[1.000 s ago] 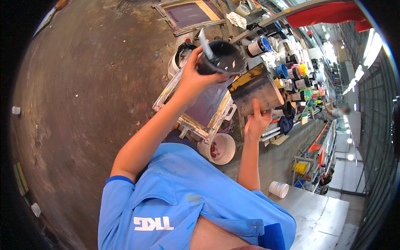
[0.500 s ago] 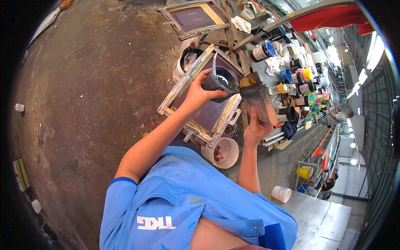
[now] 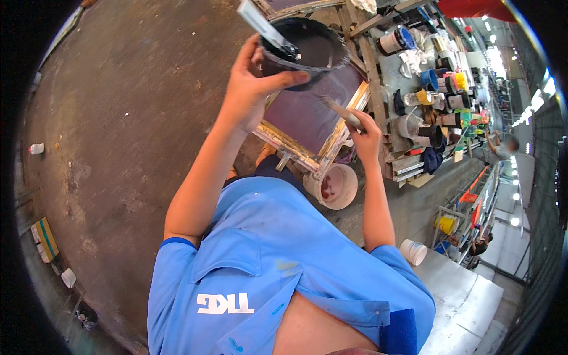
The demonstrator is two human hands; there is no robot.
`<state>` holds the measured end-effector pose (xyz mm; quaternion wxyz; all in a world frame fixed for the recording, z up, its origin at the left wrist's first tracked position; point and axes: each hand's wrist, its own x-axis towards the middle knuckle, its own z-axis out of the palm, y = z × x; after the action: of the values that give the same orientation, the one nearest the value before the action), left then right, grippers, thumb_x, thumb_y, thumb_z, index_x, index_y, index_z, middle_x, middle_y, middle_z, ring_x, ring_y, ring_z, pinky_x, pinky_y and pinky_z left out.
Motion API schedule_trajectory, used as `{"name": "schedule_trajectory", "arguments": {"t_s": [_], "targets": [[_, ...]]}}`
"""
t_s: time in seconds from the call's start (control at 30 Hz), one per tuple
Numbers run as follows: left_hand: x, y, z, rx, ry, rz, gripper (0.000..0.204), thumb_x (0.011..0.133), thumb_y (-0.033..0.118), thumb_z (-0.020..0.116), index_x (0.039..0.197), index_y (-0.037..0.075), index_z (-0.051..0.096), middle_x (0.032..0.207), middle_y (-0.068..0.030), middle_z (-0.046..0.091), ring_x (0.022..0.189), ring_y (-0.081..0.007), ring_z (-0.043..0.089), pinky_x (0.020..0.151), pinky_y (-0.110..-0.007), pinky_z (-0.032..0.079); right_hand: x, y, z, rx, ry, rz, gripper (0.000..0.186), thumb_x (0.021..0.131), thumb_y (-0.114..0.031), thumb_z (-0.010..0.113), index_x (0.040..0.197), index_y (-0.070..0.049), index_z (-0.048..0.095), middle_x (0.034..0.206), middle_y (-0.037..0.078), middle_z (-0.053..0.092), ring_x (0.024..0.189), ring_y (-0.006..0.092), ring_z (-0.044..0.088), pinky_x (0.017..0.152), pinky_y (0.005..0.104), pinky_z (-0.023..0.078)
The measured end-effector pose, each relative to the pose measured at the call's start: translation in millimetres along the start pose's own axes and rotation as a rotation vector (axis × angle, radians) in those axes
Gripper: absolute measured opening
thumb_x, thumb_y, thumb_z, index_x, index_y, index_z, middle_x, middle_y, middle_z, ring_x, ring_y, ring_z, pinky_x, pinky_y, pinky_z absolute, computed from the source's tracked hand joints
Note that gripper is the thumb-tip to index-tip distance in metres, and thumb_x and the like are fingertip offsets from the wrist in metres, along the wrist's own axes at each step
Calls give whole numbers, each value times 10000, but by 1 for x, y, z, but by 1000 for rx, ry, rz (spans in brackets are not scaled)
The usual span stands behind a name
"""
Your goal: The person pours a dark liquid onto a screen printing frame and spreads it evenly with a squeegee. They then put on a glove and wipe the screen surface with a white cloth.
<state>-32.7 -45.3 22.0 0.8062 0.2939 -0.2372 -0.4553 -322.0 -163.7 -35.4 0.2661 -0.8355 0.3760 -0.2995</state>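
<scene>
My left hand (image 3: 251, 89) grips the rim of a black tub (image 3: 319, 50) of dark ink, its thumb over the near edge. A pale flat strip (image 3: 260, 26) stands tilted in the tub, its lower end smeared black. My right hand (image 3: 367, 139) is closed around a wooden squeegee (image 3: 346, 113), seen nearly edge-on, its tip towards the tub but apart from it. Beneath both hands lies a framed printing screen (image 3: 293, 142) with dark purple mesh, partly hidden by the tub.
A whitish bucket (image 3: 349, 201) with reddish residue stands by the screen's near corner. To the right, a bench holds several ink pots, including a blue-topped one (image 3: 397, 40), and crumpled rags (image 3: 411, 64). Another person (image 3: 503, 147) is far right. A white pail (image 3: 413, 251) stands lower right.
My left hand has raised the black tub up and nearer to the camera. My right hand has drawn the squeegee away from the tub's edge and turned it. The view has shifted slightly.
</scene>
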Motion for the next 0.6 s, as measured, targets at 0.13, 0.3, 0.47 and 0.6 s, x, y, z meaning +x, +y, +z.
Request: {"name": "schedule_trajectory", "arguments": {"t_s": [0.13, 0.3, 0.47, 0.6], "targets": [[-17, 17, -23, 21, 119, -69, 697, 701, -125, 785, 1312, 51, 500, 1200, -98, 629, 1108, -230, 644, 966, -394, 546, 30, 36, 53, -128, -396, -230, 449, 709, 50, 667, 1127, -106, 716, 1161, 67, 700, 1082, 253, 646, 940, 382, 473], [-37, 17, -39, 69, 218, -62, 731, 682, -126, 797, 1319, 64, 492, 1205, -90, 617, 1135, -221, 621, 955, -384, 550, 52, 86, 122, -312, -663, -406, 445, 708, -2, 653, 1114, -175, 712, 1162, -6, 696, 1140, 212, 596, 1000, 408, 382], [-62, 29, -53, 138, 284, -54, 743, 671, -121, 802, 1322, 71, 499, 1218, -81, 610, 1147, -217, 611, 945, -369, 550, 55, 110, 154, -360, -658, -490, 429, 726, -20, 673, 1108, -211, 717, 1169, -40, 685, 1150, 184, 576, 982, 408, 377], [-72, 30, -62, 116, 337, -50, 748, 677, -130, 784, 1335, 76, 494, 1241, -78, 601, 1150, -215, 610, 932, -353, 555, 52, 115, 164, -335, -617, -491, 435, 728, -18, 674, 1108, -224, 717, 1161, -42, 687, 1139, 185, 580, 982, 404, 378]]}}
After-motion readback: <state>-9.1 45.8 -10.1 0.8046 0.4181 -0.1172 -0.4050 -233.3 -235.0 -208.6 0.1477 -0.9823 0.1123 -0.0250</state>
